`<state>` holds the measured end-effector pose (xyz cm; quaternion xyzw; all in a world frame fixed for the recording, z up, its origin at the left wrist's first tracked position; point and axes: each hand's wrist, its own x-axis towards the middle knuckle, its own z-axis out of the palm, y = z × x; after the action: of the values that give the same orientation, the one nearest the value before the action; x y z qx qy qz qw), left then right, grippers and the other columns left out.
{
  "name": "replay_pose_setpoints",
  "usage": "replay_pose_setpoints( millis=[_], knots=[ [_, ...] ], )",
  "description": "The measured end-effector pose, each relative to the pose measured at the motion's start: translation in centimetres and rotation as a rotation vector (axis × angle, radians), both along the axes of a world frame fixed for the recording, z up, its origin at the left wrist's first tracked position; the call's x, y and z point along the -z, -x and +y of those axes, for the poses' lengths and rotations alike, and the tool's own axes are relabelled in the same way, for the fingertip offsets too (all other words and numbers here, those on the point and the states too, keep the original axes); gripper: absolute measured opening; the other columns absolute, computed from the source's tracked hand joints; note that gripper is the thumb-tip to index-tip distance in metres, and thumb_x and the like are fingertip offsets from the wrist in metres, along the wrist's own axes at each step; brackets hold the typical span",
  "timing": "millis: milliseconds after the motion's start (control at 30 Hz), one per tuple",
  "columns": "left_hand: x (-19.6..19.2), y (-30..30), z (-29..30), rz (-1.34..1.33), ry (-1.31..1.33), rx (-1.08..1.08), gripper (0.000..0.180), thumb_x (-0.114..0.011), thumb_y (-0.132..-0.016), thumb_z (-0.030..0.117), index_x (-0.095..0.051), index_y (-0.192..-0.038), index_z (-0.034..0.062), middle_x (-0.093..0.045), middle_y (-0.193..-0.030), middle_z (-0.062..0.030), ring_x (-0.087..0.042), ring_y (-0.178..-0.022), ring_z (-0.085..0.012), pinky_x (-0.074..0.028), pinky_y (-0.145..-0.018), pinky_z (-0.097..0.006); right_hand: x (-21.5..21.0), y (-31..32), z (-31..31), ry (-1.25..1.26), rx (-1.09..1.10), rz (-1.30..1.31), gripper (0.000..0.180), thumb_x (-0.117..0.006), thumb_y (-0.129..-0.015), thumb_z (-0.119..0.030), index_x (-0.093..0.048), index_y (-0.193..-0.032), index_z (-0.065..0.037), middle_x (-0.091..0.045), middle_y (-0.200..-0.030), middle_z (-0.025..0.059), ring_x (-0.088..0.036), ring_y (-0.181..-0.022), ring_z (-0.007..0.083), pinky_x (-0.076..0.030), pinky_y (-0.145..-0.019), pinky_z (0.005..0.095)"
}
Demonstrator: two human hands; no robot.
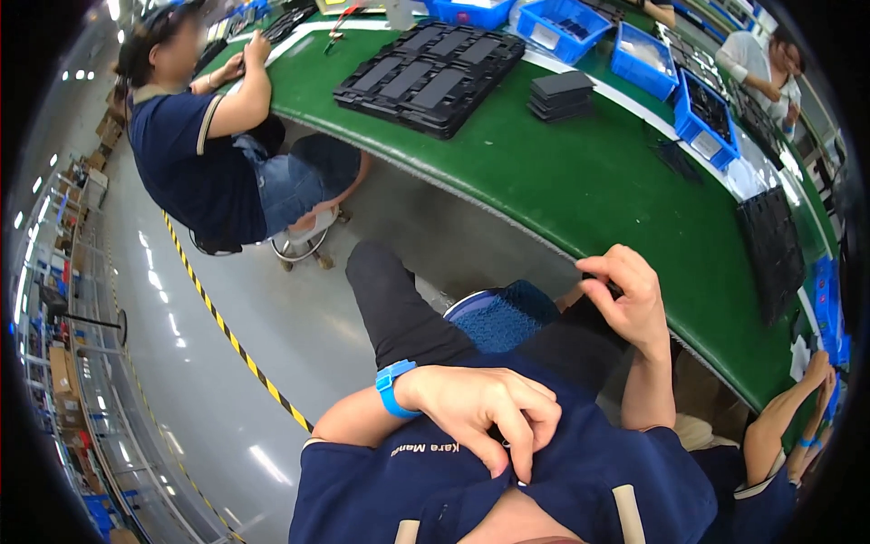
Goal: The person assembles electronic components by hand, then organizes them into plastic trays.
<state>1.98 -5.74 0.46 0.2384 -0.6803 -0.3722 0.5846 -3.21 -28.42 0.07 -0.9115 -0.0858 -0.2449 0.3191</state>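
Left hand (485, 403) at navy shirt (589, 471); right hand (627, 295) by green table (544, 181).
Left: fingers bent, against the shirt front, grip unclear. Right: half-curled over the near edge, cannot tell if anything's held. Black tray (430, 74) lies far left.

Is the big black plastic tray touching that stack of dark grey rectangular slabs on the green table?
Apart. The head view shows a strip of green tabletop between the black plastic tray and the stack of dark grey rectangular slabs.
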Motion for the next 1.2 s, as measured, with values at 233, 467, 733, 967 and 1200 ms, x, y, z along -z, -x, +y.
replay_pose_setpoints(
  millis=[233,467,733,967,1200],
  knots=[
    [-3.2,-1.6,-5.2,-0.08,-0.034,0.036,0.028,-0.058,-0.093,0.034,-0.066,-0.082,0.0093,-0.055,-0.079,-0.0041,-0.052,-0.07,-0.0242,-0.042,-0.06,-0.035,-4.8,4.8,-7.4,-0.237,-0.501,0.336,0.035,-0.076,-0.076,-0.01,-0.066,-0.109,-0.005,-0.06,-0.078,0.0079,-0.059,-0.068,0.021,-0.047,-0.06,0.0313],
    [-5.0,-3.7,-11.6,-0.136,-0.23,0.2,0.033,-0.061,-0.089,0.039,-0.066,-0.085,0.0071,-0.056,-0.08,-0.0054,-0.053,-0.074,-0.0251,-0.043,-0.066,-0.038,-6.9,5.9,-13.2,-0.2,-0.517,0.513,0.031,-0.071,-0.083,-0.016,-0.065,-0.112,-0.007,-0.06,-0.08,0.0054,-0.058,-0.07,0.0185,-0.048,-0.062,0.0302],
    [-6.8,-5.8,-20.9,-0.366,-0.46,0.658,0.02,-0.076,-0.076,0.017,-0.065,-0.086,0.0035,-0.058,-0.084,-0.0068,-0.056,-0.084,-0.026,-0.045,-0.072,-0.038,-2.8,6.3,-15.6,-0.624,-0.443,0.86,0.031,-0.063,-0.092,-0.018,-0.059,-0.12,-0.007,-0.059,-0.081,0.0004,-0.054,-0.068,0.0078,-0.046,-0.062,0.0239],
    [-2.9,-8.6,-25.4,-0.351,-0.645,0.97,0.025,-0.075,-0.079,0.021,-0.068,-0.097,0.0046,-0.06,-0.095,-0.009,-0.058,-0.092,-0.0251,-0.046,-0.081,-0.037,-2.4,5.0,-16.8,-0.83,-0.501,1.009,0.036,-0.057,-0.096,-0.02,-0.05,-0.129,-0.008,-0.056,-0.086,0.0022,-0.056,-0.071,0.0085,-0.05,-0.06,0.025],
    [-0.9,-10.5,-25.9,-0.146,-0.522,0.867,0.029,-0.073,-0.083,0.016,-0.066,-0.108,0.0036,-0.06,-0.112,-0.014,-0.057,-0.105,-0.0295,-0.045,-0.092,-0.041,-1.6,4.5,-18.0,-1.044,-0.596,1.014,0.042,-0.055,-0.097,-0.018,-0.043,-0.136,-0.007,-0.055,-0.095,0.0043,-0.057,-0.076,0.0093,-0.052,-0.066,0.0248]
  ],
)
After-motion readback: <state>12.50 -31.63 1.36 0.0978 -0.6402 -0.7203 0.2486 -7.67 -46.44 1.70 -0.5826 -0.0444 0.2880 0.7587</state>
